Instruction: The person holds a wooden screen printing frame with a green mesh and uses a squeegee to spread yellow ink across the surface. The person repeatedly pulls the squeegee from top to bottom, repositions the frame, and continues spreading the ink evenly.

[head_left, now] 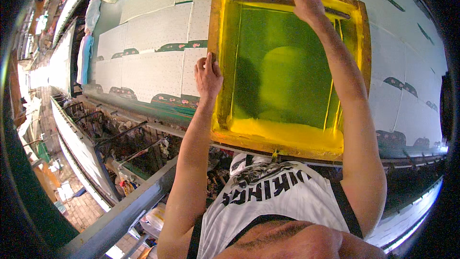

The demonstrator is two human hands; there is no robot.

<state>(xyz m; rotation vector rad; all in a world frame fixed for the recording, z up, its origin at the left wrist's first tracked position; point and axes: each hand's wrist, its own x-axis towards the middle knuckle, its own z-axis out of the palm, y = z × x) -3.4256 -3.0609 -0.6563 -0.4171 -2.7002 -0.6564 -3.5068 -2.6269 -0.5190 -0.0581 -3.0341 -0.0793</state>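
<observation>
A screen printing frame [290,151] with wooden sides and a green mesh lies on the long table in front of me. Yellow ink [282,129] is pooled along its near end and smeared up the sides. My right hand [309,7] is closed around a dark squeegee [261,0], which spans the mesh near the far end. Against the frame's left side, my left hand [208,76] has its fingers curled at the wooden edge; part of its grip is hidden.
White sheets [148,33] with dark green printed patches cover the table around the frame. Bluish cloth or plastic [87,55] hangs at the table's left end. A grey metal beam [120,211] runs below left, beside a cluttered gap and a brick floor [84,206].
</observation>
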